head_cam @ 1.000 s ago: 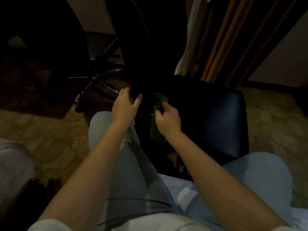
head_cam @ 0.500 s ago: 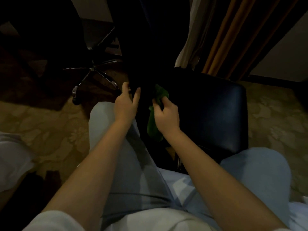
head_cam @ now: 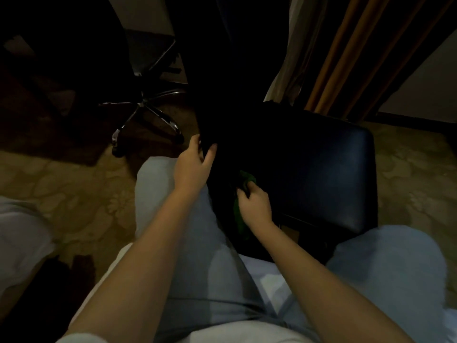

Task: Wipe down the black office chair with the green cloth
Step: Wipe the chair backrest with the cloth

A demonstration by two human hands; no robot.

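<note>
Fingers of the right hand [head_cam: 256, 205] curl round the soft, floppy green cloth [head_cam: 239, 219] at the left side of the black office chair [head_cam: 321, 174], probably best held bunched up, while the left hand [head_cam: 194, 167] grips the chair's dark back edge.

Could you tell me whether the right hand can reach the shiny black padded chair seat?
Probably yes: the right hand, gripping the green cloth, is beside the seat with nothing between.
</note>
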